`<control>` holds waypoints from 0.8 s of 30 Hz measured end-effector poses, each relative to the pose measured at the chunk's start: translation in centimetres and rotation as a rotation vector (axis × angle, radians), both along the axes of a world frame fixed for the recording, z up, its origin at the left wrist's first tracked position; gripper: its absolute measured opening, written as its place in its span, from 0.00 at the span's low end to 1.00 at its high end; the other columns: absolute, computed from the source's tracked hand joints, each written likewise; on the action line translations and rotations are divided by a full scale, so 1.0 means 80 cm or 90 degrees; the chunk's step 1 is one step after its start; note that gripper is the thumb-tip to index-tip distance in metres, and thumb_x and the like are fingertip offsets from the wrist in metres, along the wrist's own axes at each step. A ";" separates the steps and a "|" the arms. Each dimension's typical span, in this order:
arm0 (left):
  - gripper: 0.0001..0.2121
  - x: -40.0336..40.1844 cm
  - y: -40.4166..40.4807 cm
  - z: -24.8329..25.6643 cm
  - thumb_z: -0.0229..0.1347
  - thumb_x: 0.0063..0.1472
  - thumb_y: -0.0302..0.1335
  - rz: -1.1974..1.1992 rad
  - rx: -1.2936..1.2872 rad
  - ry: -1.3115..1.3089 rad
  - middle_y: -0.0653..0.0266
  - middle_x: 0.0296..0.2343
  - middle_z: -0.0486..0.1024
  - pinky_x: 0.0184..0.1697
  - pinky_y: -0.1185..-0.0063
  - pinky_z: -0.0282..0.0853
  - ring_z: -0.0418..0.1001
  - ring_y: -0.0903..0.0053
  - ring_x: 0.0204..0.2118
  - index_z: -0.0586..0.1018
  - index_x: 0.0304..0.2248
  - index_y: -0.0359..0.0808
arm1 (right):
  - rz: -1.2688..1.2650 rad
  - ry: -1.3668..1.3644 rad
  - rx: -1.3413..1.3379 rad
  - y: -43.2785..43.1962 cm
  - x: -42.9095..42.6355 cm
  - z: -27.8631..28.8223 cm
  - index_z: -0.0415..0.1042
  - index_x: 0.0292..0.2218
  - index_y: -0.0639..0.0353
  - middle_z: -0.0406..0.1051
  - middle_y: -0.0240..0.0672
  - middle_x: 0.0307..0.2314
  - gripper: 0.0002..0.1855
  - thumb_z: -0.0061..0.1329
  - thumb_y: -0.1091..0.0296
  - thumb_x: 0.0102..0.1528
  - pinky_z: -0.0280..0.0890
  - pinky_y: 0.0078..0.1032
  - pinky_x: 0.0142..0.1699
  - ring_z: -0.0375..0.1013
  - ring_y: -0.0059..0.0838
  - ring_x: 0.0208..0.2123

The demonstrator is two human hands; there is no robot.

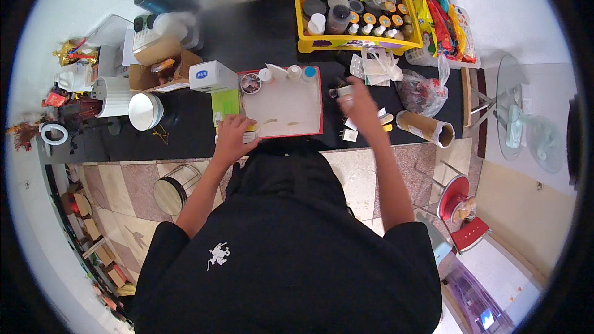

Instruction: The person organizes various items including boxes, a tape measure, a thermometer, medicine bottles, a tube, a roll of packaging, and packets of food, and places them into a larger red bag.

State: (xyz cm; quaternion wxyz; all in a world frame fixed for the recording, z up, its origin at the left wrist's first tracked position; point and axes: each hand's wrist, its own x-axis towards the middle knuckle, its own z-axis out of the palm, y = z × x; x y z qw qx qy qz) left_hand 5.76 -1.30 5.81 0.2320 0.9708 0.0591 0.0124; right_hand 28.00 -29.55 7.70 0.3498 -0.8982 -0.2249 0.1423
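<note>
My left hand (232, 139) lies over the left front corner of a shallow red-rimmed box lid (287, 116). Beneath its fingers a small white and yellow box (249, 136) partly shows; whether the fingers grip it is unclear. Along the lid's back stand a round tub (251, 83) with dark contents, white-capped bottles (294, 72) and a blue-capped bottle (309, 73). To the right of the lid, my right hand (359, 104), blurred, has its fingers around a small bottle (345, 92) with a pale label. Chargers (350, 135) lie below that hand.
A yellow crate (359, 42) of jars and bottles stands at the back. Right are a plastic bag (420, 93) and a cardboard tube (424, 127). A white carton (213, 76), a green box (226, 105), an open cardboard box (185, 62) and a round tin (145, 111) stand left.
</note>
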 end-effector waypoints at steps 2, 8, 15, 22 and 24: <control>0.22 0.003 -0.005 -0.005 0.65 0.43 0.36 -0.007 -0.005 0.000 0.62 0.39 0.71 0.50 0.65 0.60 0.65 0.62 0.45 0.76 0.40 0.41 | 0.038 0.103 0.032 0.044 -0.030 -0.010 0.59 0.49 0.58 0.68 0.52 0.43 0.27 0.55 0.64 0.49 0.65 0.40 0.49 0.68 0.53 0.46; 0.21 -0.003 -0.007 -0.017 0.63 0.46 0.34 -0.006 -0.013 -0.057 0.60 0.39 0.69 0.47 0.67 0.60 0.64 0.62 0.45 0.74 0.40 0.39 | 0.019 0.004 0.012 0.150 -0.084 -0.057 0.63 0.42 0.60 0.72 0.47 0.36 0.24 0.59 0.61 0.47 0.68 0.37 0.37 0.74 0.46 0.33; 0.21 0.014 0.008 -0.004 0.62 0.50 0.36 -0.040 -0.117 -0.034 0.55 0.41 0.67 0.47 0.67 0.63 0.67 0.59 0.44 0.73 0.42 0.36 | -0.119 0.107 0.034 0.184 -0.105 -0.069 0.65 0.43 0.60 0.71 0.45 0.32 0.26 0.61 0.61 0.45 0.68 0.36 0.37 0.73 0.42 0.31; 0.23 0.066 -0.003 0.009 0.59 0.52 0.35 0.047 -0.136 -0.025 0.51 0.44 0.65 0.39 0.65 0.71 0.71 0.54 0.43 0.69 0.46 0.34 | -0.256 0.070 0.012 0.098 -0.114 -0.059 0.73 0.33 0.60 0.74 0.42 0.26 0.13 0.56 0.62 0.50 0.67 0.33 0.35 0.74 0.38 0.28; 0.22 0.083 -0.008 -0.021 0.59 0.53 0.33 0.033 -0.113 -0.045 0.50 0.46 0.64 0.43 0.65 0.70 0.70 0.53 0.44 0.70 0.46 0.35 | -0.296 -0.012 0.005 0.055 -0.092 -0.072 0.70 0.39 0.58 0.71 0.42 0.29 0.15 0.55 0.65 0.49 0.67 0.34 0.37 0.74 0.41 0.33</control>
